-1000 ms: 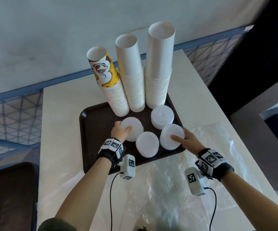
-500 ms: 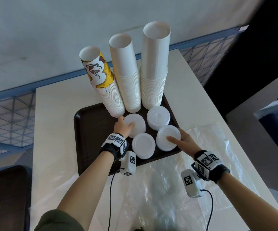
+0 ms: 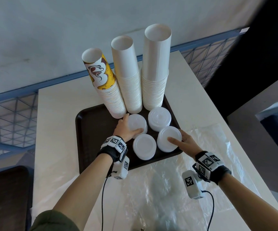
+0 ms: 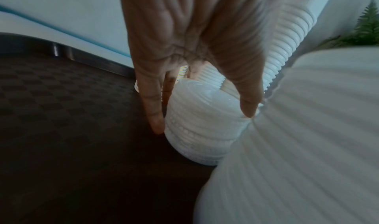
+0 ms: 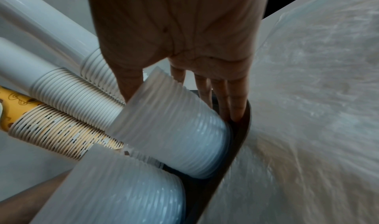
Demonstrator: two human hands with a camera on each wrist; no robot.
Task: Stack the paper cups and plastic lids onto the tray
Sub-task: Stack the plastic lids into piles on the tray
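- Tray, one: dark brown, textured floor, raised rim, standing on the surface.
- Paper cup stacks, three, upright along the tray's far edge, side by side: yellow printed cup stack at left, middle white cup stack, tall white cup stack at right.
- Plastic lid stacks, four, white, on the tray just before the cups: far-left lid stack, far-right lid stack, near-left lid stack, near-right lid stack.
- Left hand, one: fingers and thumb curled round the far-left lid stack, clamped on its sides.
- Right hand, one: thumb on one side, fingers down the other side of the near-right lid stack, gripping it at the tray's right rim.
- Clear plastic sheet, one: crumpled, spread on the surface near the tray.
- Surface: pale cream top.
- Room: pale wall behind; blue-framed railing at left and right.
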